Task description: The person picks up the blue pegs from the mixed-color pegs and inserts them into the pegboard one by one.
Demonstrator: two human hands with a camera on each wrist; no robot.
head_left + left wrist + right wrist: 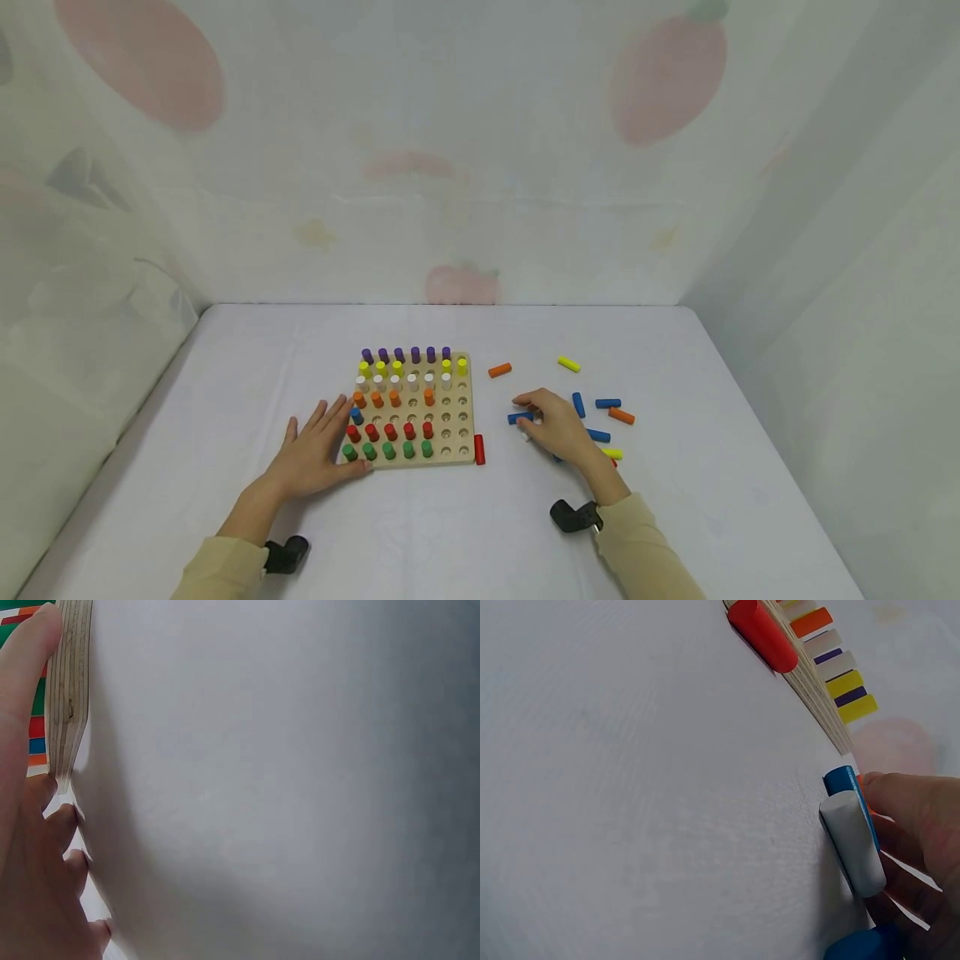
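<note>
Soft light, faint shadows (wrist views dimmer)

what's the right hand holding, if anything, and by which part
It cannot be told: the right hand is at a blue peg, but no view shows a clear grip.

The left sleeve (219, 570) and right sleeve (647, 552) are plain beige, ending near the wrists. The left hand (309, 458) and right hand (558, 427) are bare. A black, rounded left camera (287, 555) and matching right camera (573, 517) (bent, almost elbow-shaped) jut out by the cuffs.
</note>
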